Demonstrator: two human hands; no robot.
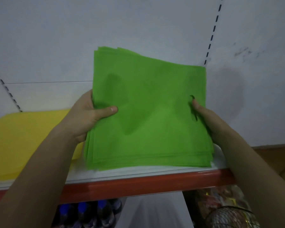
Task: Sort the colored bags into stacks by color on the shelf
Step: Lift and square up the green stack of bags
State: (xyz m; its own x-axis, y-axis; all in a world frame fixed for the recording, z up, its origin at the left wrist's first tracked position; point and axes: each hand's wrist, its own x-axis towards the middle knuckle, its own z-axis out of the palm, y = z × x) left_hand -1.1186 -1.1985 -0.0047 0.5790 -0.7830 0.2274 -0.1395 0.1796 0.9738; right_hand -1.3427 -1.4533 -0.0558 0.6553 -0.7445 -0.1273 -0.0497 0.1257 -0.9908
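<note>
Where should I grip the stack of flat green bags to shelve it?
The stack of flat green bags is thin, limp and fanned: probably grip both side edges, a hand from each side, thumbs on top, as the left hand and right hand do.

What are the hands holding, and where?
A stack of green bags: left hand grips its left edge, right hand its right edge, thumbs on top.

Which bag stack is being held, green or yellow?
The green stack, gripped at its side edges by left hand and right hand. The yellow stack lies flat on the shelf beside it.
</note>
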